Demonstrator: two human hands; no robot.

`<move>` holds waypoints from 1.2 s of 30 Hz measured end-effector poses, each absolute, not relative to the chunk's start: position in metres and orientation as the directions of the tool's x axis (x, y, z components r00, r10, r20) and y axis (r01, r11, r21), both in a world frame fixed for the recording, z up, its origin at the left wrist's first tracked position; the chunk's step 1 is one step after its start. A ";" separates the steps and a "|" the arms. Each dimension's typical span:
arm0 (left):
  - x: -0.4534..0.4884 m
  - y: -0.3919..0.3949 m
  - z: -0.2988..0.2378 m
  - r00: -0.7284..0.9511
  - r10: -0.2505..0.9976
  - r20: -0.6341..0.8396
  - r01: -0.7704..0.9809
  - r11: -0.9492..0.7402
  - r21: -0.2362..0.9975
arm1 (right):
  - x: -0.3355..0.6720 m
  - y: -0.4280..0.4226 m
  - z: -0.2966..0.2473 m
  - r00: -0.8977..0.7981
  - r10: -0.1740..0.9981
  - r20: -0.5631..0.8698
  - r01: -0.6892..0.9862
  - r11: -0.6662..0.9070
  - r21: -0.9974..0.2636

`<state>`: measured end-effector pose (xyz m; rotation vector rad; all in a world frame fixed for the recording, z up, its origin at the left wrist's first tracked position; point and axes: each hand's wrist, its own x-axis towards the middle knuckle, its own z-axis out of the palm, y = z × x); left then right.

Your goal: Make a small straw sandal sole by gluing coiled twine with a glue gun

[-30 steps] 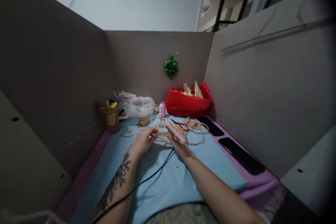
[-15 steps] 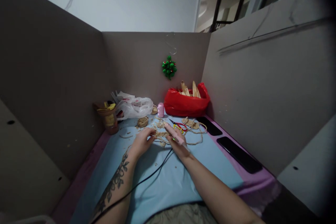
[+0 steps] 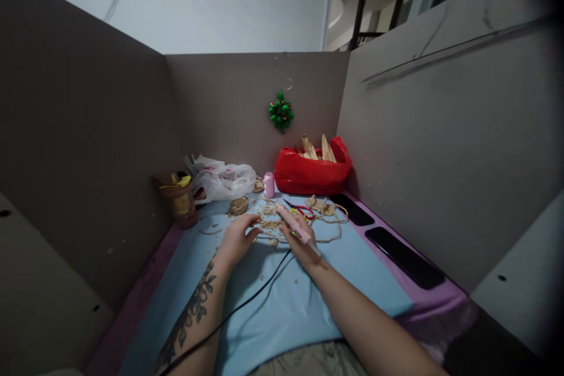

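My right hand is closed around a pink pen-shaped tool with a black cord trailing back over the blue sheet. The tool's tip points at a small braided straw piece. My left hand pinches the left end of that straw piece against the sheet. Loose straw cord lies in loops just beyond both hands. Red-handled scissors lie right behind the tool.
Cardboard walls enclose the table on three sides. At the back stand a red bag of husks, a pink spool, a clear plastic bag and a brown cup. Two dark phones lie along the right edge.
Both hands stay on the straw piece almost unmoved. The view has shifted slightly, so everything sits a little further left and higher in frame.
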<state>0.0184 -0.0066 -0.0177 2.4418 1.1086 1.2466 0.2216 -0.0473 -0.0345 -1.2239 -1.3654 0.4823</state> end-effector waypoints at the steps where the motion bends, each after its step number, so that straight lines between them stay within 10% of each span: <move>1: 0.018 -0.007 -0.017 0.372 0.684 0.627 0.536 -0.710 0.457 | 0.222 -0.047 -0.035 0.230 0.851 0.471 0.372 0.370 -0.851; 27: 0.030 -0.017 -0.007 0.331 0.617 0.714 0.542 -0.744 0.391 | 0.211 -0.053 -0.032 0.288 0.842 0.457 0.310 0.369 -0.876; 36: 0.048 -0.030 -0.013 0.225 0.795 0.564 0.574 -0.576 0.582 | 0.213 -0.056 -0.026 0.480 0.743 0.467 0.309 0.355 -0.882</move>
